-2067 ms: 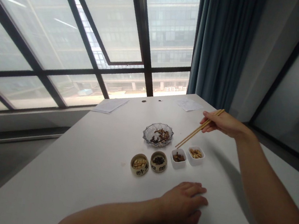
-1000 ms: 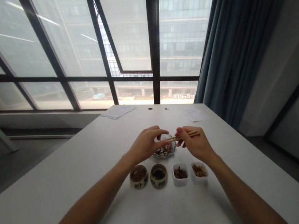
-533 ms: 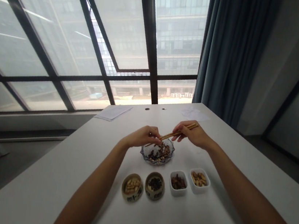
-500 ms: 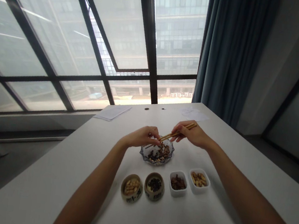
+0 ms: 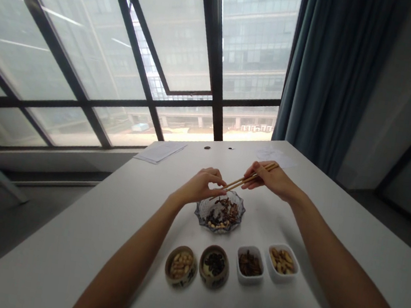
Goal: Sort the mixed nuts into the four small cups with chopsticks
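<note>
Wooden chopsticks (image 5: 240,182), head view: clamped in right hand (image 5: 272,178), long axis slanting down-left, tips at left hand (image 5: 200,184). Left thumb and finger close around tips; grip cannot be told. Glass bowl (image 5: 202,207) directly below, left hand nearer.

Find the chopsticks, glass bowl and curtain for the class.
Chopsticks (image 5: 240,180), head view: middle of the shafts.
Glass bowl (image 5: 204,207), head view: left inner wall.
Curtain (image 5: 331,90), head view: middle of its folds.
</note>
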Demonstrator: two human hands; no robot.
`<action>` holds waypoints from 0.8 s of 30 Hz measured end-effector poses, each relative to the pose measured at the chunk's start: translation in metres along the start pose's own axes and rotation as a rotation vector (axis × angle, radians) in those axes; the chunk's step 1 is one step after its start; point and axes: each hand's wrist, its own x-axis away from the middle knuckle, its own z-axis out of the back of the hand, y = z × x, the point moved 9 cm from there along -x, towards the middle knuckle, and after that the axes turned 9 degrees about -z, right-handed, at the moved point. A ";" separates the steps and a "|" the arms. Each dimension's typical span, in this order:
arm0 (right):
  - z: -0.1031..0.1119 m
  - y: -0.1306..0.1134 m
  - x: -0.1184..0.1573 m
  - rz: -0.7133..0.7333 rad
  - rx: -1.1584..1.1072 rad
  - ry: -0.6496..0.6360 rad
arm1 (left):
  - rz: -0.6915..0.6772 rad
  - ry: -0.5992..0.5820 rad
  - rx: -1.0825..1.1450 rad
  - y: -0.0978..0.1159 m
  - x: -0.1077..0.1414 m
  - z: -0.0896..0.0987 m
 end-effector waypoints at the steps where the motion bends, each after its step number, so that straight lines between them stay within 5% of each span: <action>1: 0.000 0.002 -0.002 0.002 -0.015 0.014 | 0.001 0.017 -0.026 0.000 0.003 0.002; 13: -0.016 0.007 0.000 0.036 -0.056 -0.008 | 0.044 0.043 -0.004 0.024 0.021 0.019; 24: 0.001 0.007 0.019 0.024 -0.016 0.022 | 0.112 0.067 0.108 0.020 0.014 0.013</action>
